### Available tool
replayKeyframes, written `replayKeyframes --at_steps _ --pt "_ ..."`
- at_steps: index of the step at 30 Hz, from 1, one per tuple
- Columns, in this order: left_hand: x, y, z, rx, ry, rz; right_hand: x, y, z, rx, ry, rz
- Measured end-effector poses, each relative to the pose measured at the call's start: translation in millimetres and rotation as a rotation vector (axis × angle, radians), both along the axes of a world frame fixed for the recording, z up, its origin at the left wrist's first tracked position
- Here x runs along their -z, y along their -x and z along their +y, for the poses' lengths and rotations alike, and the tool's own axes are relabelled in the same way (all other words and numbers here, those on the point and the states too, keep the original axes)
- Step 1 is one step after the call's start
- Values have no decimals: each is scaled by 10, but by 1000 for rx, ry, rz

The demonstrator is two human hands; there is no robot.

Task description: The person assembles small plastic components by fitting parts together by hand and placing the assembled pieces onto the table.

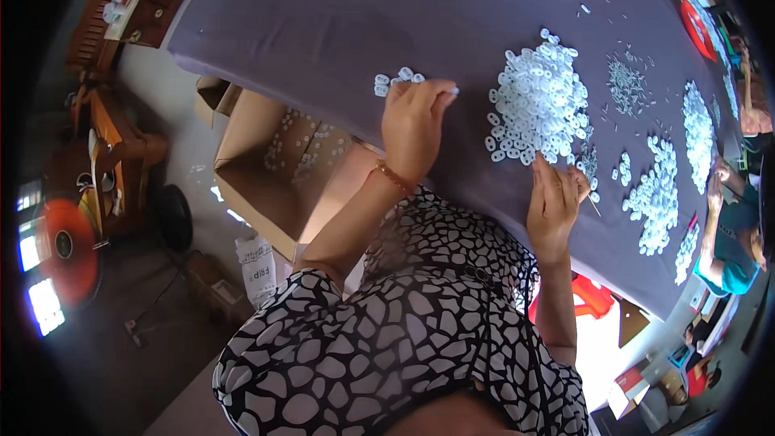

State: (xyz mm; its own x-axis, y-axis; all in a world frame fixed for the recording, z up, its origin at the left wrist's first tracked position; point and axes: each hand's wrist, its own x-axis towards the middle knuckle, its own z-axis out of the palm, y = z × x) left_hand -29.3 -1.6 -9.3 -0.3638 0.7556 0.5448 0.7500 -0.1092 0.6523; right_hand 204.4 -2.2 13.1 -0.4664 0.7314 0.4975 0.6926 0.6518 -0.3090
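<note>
Firstly, nearest to the body, the right hand point(555, 202) is at the lower edge of the main pile of white pieces point(539, 101), right of centre in the frame. Its fingers are bunched together, but I cannot tell whether its grip holds anything. A thin stick point(596, 207) shows just beside it; whether it is held is also not clear.

A little farther, the left hand point(410, 125) has its grip closed on one white piece point(454, 91), at the fingertips. Beyond it a small group of white pieces point(395, 81) lies on the cloth-covered bench point(323, 40).

For handling such small parts well, I judge that a light pinch at the edges is best, so that the holes remain visible. It seems wise to take from the border of the pile, where pieces lie singly, and to keep the loose grey bits point(626, 85), at upper right, apart from them.

About writing: down by the open carton point(257, 214), at lower left, a white bag point(257, 268) carries short, dark printed lettering. On the white pieces I can make out no marks. Farthest, at the right rim, any print on the co-worker's teal shirt point(731, 274) is too small to read.
</note>
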Motion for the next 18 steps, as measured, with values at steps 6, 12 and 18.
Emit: replayKeyframes --at_steps 6,12,18 --pt "190 320 134 -100 -6 364 149 -29 -21 -30 -1 -47" --pt "228 432 139 -120 126 379 269 -135 -36 -59 14 12" --pt "140 347 152 -172 47 448 351 -178 -22 -25 -10 30"
